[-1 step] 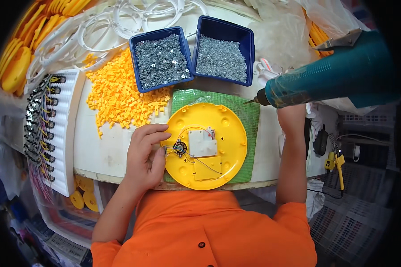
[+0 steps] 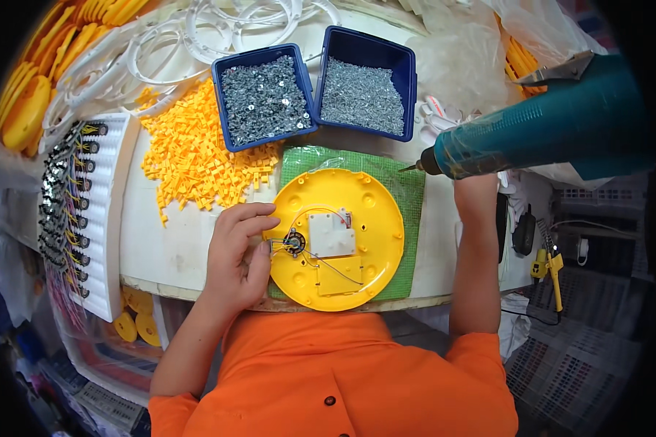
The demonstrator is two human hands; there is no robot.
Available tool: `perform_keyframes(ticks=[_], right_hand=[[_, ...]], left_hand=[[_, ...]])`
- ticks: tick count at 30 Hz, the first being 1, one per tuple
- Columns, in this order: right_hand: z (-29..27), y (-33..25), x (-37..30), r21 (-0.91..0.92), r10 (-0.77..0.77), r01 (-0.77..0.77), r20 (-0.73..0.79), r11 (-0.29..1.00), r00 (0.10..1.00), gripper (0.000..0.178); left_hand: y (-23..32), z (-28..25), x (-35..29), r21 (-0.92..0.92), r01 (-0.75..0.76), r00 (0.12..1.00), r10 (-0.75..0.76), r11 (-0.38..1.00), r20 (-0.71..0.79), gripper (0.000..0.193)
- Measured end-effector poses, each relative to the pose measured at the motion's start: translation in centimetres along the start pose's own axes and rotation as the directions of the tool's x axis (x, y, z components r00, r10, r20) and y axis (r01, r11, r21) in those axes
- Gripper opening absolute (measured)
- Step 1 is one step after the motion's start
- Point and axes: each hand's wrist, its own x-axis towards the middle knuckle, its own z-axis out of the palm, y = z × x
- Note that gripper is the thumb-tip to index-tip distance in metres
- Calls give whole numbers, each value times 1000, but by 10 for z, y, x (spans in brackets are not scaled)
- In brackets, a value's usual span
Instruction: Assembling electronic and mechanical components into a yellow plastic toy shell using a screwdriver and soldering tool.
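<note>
A round yellow plastic shell (image 2: 375, 240) lies inside-up on a green mat (image 2: 415, 204). Within it are a white box (image 2: 333, 234), a yellow rectangular cover (image 2: 340, 275), thin wires and a small round black part (image 2: 294, 242). At the shell's left rim, my left hand (image 2: 238, 244) has its fingers apart, the thumb beside a small wired piece (image 2: 275, 246). A teal electric screwdriver (image 2: 517, 142) hangs at the right, its bit pointing left over the mat. My right hand (image 2: 478, 191) is mostly hidden behind it; only the wrist area shows.
Two blue bins (image 2: 310, 95) hold small metal parts and screws. Left of them lie a heap of yellow pieces (image 2: 197, 149) and white rings (image 2: 135, 62). A white ribbed tray (image 2: 109, 218) carries wired black parts. At right, a yellow-handled tool (image 2: 555, 273) hangs beside the table.
The electric screwdriver has dipped very slightly. My left hand and the yellow shell have not visibly moved.
</note>
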Motion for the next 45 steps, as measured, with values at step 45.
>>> perform_keyframes(ticks=[45], right_hand=[[-55, 9, 87, -558, -592, 449, -95, 697, 800, 18]], left_hand=[[-9, 2, -5, 50, -59, 998, 60, 997, -10, 28]])
